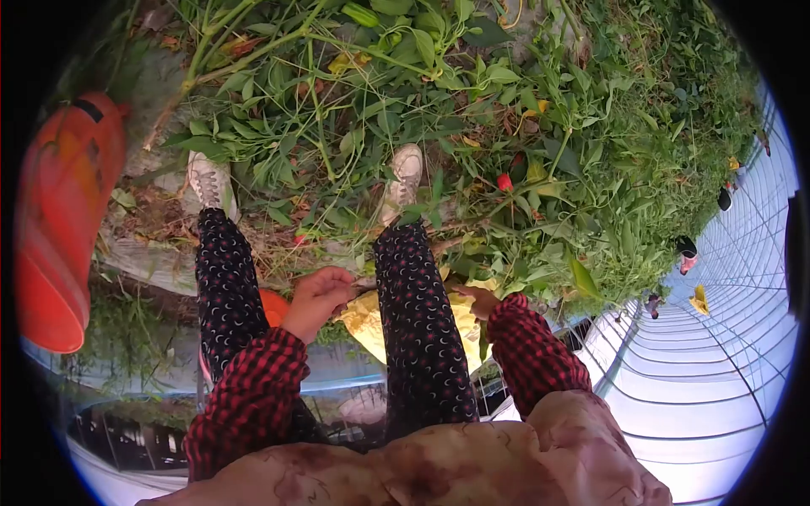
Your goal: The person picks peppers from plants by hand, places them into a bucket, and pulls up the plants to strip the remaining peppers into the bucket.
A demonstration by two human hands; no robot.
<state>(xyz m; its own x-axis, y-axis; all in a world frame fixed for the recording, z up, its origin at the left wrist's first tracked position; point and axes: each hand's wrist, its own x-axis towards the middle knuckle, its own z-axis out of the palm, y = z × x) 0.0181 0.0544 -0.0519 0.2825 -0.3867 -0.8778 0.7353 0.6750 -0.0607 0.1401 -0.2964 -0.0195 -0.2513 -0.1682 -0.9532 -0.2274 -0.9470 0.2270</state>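
A crinkled yellow bag [364, 322] shows behind and beside my right leg, which hides its middle. At its left edge my left hand [319, 301] is closed, thumb and fingers pinched together at the rim. My right hand [478, 300] is at the opposite edge, index finger stretched along the rim and the other fingers curled. What lies inside the bag cannot be seen. Leafy pepper plants [380, 110] sprawl over the ground ahead of my shoes, with a green pepper [361, 14] near the top and a red pepper [504, 182] among the leaves.
A large orange-red container [63, 223] is at the far left. Another orange object [274, 307] is partly hidden by my left leg. Cut stems and dry leaves surround my white shoes [402, 173]. Greenhouse hoops [709, 337] curve away at right, with people [687, 255] farther along the row.
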